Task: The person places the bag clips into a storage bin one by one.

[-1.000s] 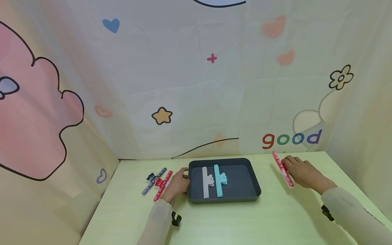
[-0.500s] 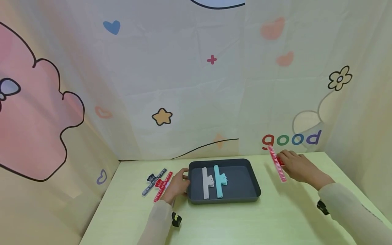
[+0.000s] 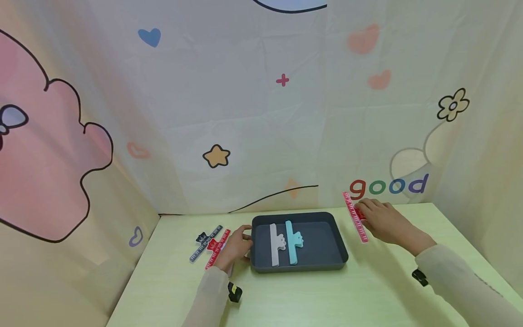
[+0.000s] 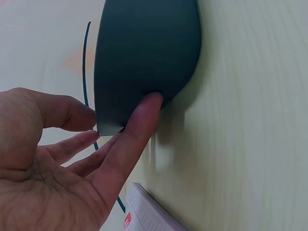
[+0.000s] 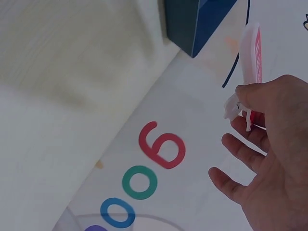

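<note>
My right hand [image 3: 382,222] pinches a red clip [image 3: 355,217] with a white piano-key pattern by its handle, raised above the table to the right of the tray. The right wrist view shows the same clip [image 5: 251,53] edge-on between thumb and fingers. At the left end of the dark grey tray [image 3: 300,269], my left hand [image 3: 234,247] holds the rim and outer wall; its thumb and fingers show against the tray wall [image 4: 144,43] in the left wrist view. Inside the tray lie a white clip [image 3: 274,245] and a turquoise clip [image 3: 291,243], side by side.
Left of the tray, a black clip [image 3: 204,244] and another red clip [image 3: 216,250] lie on the table [image 3: 306,299]. A pale clip [image 4: 149,209] lies below the left hand, mostly hidden in the head view. A printed curtain [image 3: 261,113] stands behind.
My right hand has moved left with the red clip, bringing it closer to the tray and turning it slightly. My left hand and the tray have stayed put.
</note>
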`<state>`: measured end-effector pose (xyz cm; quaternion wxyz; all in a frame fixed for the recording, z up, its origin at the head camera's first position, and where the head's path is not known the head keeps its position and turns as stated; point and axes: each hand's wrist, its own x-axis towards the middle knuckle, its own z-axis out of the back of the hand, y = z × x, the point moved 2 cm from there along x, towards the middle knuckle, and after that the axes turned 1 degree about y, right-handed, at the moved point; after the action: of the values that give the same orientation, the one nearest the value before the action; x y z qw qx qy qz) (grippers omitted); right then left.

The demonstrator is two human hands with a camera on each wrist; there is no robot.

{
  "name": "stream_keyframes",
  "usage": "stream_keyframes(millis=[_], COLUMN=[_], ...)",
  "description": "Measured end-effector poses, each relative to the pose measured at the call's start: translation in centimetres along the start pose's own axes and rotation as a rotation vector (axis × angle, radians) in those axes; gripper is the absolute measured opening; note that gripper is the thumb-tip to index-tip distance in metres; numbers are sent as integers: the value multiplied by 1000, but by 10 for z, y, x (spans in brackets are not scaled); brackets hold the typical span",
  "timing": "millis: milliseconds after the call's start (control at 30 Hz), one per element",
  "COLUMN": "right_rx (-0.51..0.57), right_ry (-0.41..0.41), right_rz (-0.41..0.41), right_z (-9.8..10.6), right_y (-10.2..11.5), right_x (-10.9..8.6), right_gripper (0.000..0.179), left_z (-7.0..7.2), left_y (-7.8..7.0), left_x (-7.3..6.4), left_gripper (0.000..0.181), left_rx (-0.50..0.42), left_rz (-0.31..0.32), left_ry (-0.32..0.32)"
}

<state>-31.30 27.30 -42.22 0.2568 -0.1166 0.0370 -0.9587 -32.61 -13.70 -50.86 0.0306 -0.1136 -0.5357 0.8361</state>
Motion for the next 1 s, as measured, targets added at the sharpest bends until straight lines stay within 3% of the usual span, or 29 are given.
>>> stream_keyframes(millis=[533, 1000], right_rx=[0, 35], right_ry=[-39, 17], right_rz=[70, 23], right_z=[11, -1], right_y=[38, 58], right_x=[16, 37], right_gripper=[50, 52], left_z=[2, 1], left_y=[2, 7], left_x=[0, 2], left_gripper=[55, 55], left_rx=[-43, -76], left_rz=[1, 14], left_ry=[18, 21])
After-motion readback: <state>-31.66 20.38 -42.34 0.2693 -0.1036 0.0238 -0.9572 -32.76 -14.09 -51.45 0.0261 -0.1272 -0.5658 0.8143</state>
